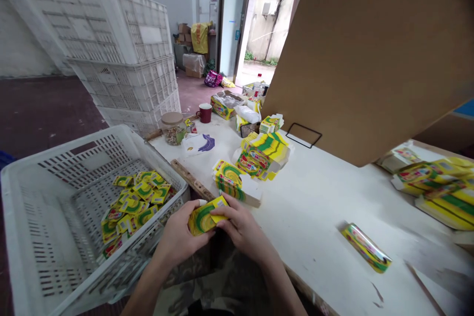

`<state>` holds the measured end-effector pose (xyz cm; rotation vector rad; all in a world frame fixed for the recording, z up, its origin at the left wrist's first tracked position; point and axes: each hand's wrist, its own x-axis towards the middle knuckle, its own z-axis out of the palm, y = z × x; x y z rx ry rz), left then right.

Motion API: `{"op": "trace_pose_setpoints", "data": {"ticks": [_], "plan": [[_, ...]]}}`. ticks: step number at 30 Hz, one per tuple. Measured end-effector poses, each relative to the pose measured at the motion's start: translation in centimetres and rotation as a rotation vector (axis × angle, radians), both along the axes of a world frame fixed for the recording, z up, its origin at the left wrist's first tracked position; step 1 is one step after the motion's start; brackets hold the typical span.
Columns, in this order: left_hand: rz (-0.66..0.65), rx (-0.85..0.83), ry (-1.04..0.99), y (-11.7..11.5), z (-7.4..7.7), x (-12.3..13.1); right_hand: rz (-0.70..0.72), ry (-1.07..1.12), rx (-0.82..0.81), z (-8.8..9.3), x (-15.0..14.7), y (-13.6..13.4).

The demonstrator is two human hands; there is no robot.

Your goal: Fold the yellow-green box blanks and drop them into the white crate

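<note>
Between my two hands, just off the table's near edge, is a small yellow and green carton [203, 218]. My left hand [181, 234] wraps round its left end, with the thumb near its top. At the right end, my right hand [240, 224] pinches the carton by its flap. Right behind my hands stands an open display box [237, 185] with yellow and green sides. To my left, a white plastic crate [92, 173] holds a heap of similar small yellow packs [137, 200].
Flattened yellow cartons [262, 155] lie further back on the white table [307, 207]. A shiny wrapped pack [366, 248] rests at the right. A large brown cardboard sheet [363, 64] rises behind. A jar [173, 128], a red mug [204, 113] and stacked white crates [126, 39] stand at the left.
</note>
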<state>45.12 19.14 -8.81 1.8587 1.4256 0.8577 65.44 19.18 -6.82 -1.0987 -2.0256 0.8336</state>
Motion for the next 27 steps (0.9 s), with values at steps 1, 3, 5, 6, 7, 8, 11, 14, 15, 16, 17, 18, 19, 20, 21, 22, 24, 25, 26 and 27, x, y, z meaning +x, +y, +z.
{"op": "trace_pose_setpoints", "data": {"ticks": [1, 3, 5, 6, 7, 8, 11, 14, 15, 16, 17, 18, 19, 20, 21, 22, 24, 25, 26, 27], "plan": [[-0.017, -0.012, 0.011, -0.1, 0.1, -0.1, 0.028, -0.003, -0.016, 0.2, 0.2, 0.0], [-0.029, -0.005, 0.043, -0.2, 0.4, -0.1, 0.029, 0.017, -0.045, 0.4, 0.3, 0.0], [-0.010, 0.028, 0.071, -0.4, 0.7, 0.3, -0.044, 0.081, -0.053, 0.0, -0.2, -0.1], [0.003, 0.039, 0.072, -0.4, 0.8, 0.5, -0.091, 0.131, -0.051, -0.3, -0.6, -0.2], [0.008, 0.037, 0.060, -0.4, 0.8, 0.6, -0.128, 0.189, -0.054, -0.6, -1.0, -0.2], [0.005, 0.021, 0.032, -0.3, 0.7, 0.7, -0.147, 0.248, -0.063, -1.0, -1.4, -0.2], [0.152, 0.048, -0.092, 0.3, 0.3, -0.1, -0.205, 0.334, -0.075, -1.8, -1.4, 0.4], [0.637, 0.329, -0.017, 1.1, 0.1, -2.0, -0.431, 0.223, 0.037, -2.0, 0.4, 2.3], [0.745, 0.414, 0.033, 1.4, 0.1, -2.7, -0.524, 0.163, 0.084, -2.1, 1.1, 3.1], [0.795, 0.466, 0.067, 1.5, 0.1, -3.1, -0.605, 0.106, 0.125, -2.2, 1.7, 4.0], [0.790, 0.478, 0.073, 1.6, 0.0, -3.4, -0.668, 0.055, 0.155, -2.4, 2.2, 4.8], [0.746, 0.458, 0.050, 1.6, -0.1, -3.4, -0.709, 0.013, 0.172, -2.6, 2.5, 5.6], [0.686, 0.419, 0.013, 1.5, -0.3, -3.3, -0.731, -0.019, 0.176, -2.9, 2.7, 6.3], [0.627, 0.371, -0.034, 1.4, -0.6, -2.9, -0.742, -0.045, 0.170, -3.3, 2.7, 6.9], [0.574, 0.318, -0.085, 1.3, -0.9, -2.5, -0.750, -0.073, 0.163, -3.7, 2.5, 7.4], [0.529, 0.267, -0.135, 1.2, -1.2, -2.1, -0.755, -0.101, 0.153, -4.0, 2.3, 7.7], [0.477, 0.196, -0.223, 1.0, -1.6, -1.5, -0.755, -0.149, 0.127, -4.4, 1.7, 7.9], [0.468, 0.171, -0.257, 1.0, -1.8, -1.3, -0.754, -0.167, 0.114, -4.5, 1.5, 7.9], [0.459, 0.150, -0.285, 1.0, -1.8, -1.2, -0.754, -0.181, 0.103, -4.5, 1.3, 7.9], [0.445, 0.130, -0.305, 1.0, -1.8, -1.1, -0.754, -0.189, 0.093, -4.4, 1.0, 7.8]]}}
